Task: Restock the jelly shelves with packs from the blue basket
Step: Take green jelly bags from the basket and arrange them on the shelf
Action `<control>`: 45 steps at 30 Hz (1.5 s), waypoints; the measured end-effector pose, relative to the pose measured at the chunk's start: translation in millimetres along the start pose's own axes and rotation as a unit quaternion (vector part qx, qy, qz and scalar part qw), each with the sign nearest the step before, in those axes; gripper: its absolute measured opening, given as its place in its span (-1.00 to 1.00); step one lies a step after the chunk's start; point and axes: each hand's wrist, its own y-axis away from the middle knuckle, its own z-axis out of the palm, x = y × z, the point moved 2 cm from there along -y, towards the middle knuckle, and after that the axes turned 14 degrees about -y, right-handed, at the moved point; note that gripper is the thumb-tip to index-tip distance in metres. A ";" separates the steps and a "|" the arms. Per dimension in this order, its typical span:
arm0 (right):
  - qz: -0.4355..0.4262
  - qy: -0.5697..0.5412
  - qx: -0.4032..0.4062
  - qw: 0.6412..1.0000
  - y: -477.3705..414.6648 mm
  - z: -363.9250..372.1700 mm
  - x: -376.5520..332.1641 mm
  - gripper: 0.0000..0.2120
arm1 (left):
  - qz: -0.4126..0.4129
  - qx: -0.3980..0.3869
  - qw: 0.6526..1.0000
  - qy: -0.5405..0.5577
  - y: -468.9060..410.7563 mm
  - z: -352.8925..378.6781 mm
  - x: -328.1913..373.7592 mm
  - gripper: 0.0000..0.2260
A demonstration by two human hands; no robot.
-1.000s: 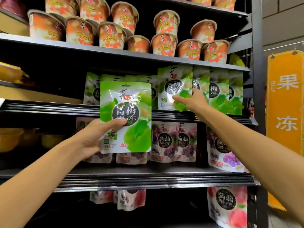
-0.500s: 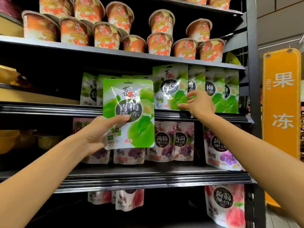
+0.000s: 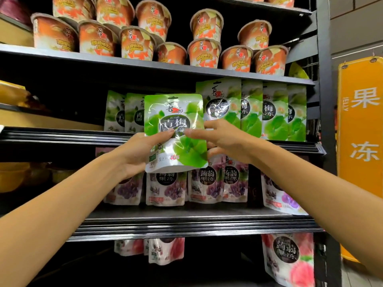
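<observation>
Here, both hands grip one green plum jelly pack (image 3: 176, 131) before the middle shelf (image 3: 62, 137): left hand (image 3: 138, 152) pinching its lower left, right hand (image 3: 226, 139) clasping its right edge.

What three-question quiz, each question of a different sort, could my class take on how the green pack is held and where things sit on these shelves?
1. True or false: only the left hand touches the green pack.
2. Which items stand on the shelf just under the held pack? A) orange cups B) purple packs C) yellow bags
3. Fill in: the shelved green packs stand on the shelf directly below the ______.

Key
1. False: the right hand grips its right edge too.
2. B: the purple packs.
3. The orange cups.
</observation>
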 end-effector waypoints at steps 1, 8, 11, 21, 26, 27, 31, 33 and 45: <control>-0.001 -0.017 0.002 1.000 -2.1 2.4 0.3 -0.63 | 0.003 0.004 1.000 0.010 -1.7 0.9 2.4 -0.66; 0.012 -0.132 0.159 0.978 -29.7 -9.7 -19.8 -0.41 | 0.110 0.226 0.957 -0.146 -17.5 -2.4 23.3 -0.52; -0.007 -0.147 0.209 0.967 -46.0 -17.6 -28.7 -0.45 | 0.238 0.258 0.878 -0.324 -11.0 6.1 27.1 -0.61; -0.042 -0.066 0.294 0.953 -78.3 -24.0 -6.6 -0.51 | 0.223 0.210 0.748 -0.589 -29.6 36.0 4.9 -0.60; -0.095 0.125 0.323 0.933 -62.2 -28.9 -9.4 -0.79 | 0.227 0.234 0.712 -0.622 -33.6 39.7 -3.1 -0.60; -0.112 0.154 0.335 0.923 -58.4 -30.4 -10.5 -0.77 | 0.228 0.237 0.709 -0.623 -33.8 40.0 -3.4 -0.60; -0.104 0.197 0.333 0.916 -50.4 -34.7 -8.0 -0.64 | 0.215 0.229 0.711 -0.629 -35.5 41.3 -5.7 -0.59; -0.096 0.184 0.339 0.918 -48.8 -36.4 -5.9 -0.63 | 0.208 0.223 0.710 -0.634 -36.6 43.0 -6.0 -0.58; -0.113 0.177 0.368 0.906 -46.6 -44.4 4.7 -0.70 | 0.190 0.187 0.727 -0.633 -37.1 48.6 -4.2 -0.57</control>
